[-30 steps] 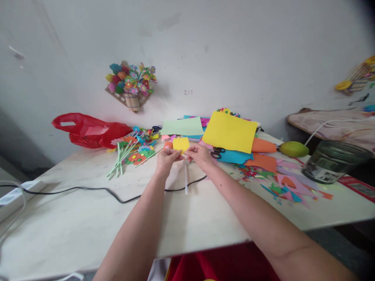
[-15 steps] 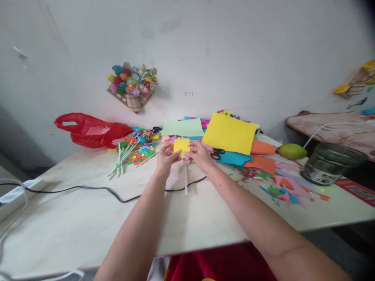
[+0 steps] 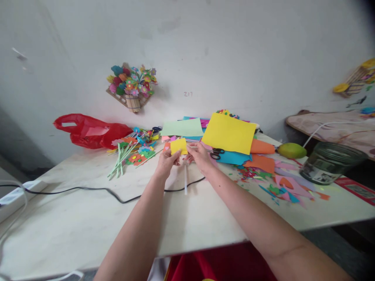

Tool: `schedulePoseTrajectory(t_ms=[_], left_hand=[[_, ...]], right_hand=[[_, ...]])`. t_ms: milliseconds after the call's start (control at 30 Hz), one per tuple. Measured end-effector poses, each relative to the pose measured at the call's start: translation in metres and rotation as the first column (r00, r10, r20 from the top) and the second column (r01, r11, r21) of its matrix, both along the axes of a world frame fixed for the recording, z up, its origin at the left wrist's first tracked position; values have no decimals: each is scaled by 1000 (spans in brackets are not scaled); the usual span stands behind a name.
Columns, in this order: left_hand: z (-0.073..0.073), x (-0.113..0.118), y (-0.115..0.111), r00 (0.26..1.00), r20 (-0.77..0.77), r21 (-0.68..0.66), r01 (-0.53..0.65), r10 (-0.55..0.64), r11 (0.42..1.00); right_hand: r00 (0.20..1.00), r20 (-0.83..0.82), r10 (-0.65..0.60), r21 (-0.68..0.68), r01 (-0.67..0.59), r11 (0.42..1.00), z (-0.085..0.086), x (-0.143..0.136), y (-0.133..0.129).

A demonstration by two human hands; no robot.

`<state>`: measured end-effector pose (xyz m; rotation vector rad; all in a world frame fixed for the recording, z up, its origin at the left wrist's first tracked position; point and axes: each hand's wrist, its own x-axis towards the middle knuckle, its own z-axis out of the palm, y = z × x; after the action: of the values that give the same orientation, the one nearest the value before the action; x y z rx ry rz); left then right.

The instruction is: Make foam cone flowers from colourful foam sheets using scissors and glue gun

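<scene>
A small yellow rectangle of craft sheet is held up over the table between my two hands. My left hand pinches its lower left part, thumb in front. My right hand is closed at its right edge, fingertips pressed together; a pale thin line shows by the fingers, too small to name. Below the hands a translucent white stick points toward me, its far end hidden. Black-handled scissors lie just right of my right hand. An orange piece with a pale heart shows behind my left hand.
Behind are a large yellow sheet and a pale green sheet. Green stems and a red bag lie left. Scraps and a glass jar are right. A black cable crosses the table.
The yellow piece has shifted slightly left and tilted a little. My left fingers have curled in behind it, and the orange piece behind my left hand now shows more.
</scene>
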<state>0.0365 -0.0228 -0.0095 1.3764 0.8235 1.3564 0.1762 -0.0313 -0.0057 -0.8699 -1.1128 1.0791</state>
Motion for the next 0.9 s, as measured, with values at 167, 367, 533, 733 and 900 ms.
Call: schedulePoseTrajectory(t_ms=[167,367,533,733,900], left_hand=[[1,0,-2,1000,-1,15,-2,2,1000],[-1,0,0,998,-45,-1,40,-40,999],[-2,1,1,993,-96,49,-58,62,997],[0,1,-2,995,-79,88,-60,67,994],[-3,2,1,991,-115,98,-52,63,994]], right_hand=[[979,58,193,-109,-186,976,1,1,-2],[988,59,144,-64,-140,988,-4,1,2],[995,61,81,-33,-79,996,-3,1,1],[980,84,177,-96,-169,981,0,1,-4],[989,120,87,-62,-80,995,1,0,-3]])
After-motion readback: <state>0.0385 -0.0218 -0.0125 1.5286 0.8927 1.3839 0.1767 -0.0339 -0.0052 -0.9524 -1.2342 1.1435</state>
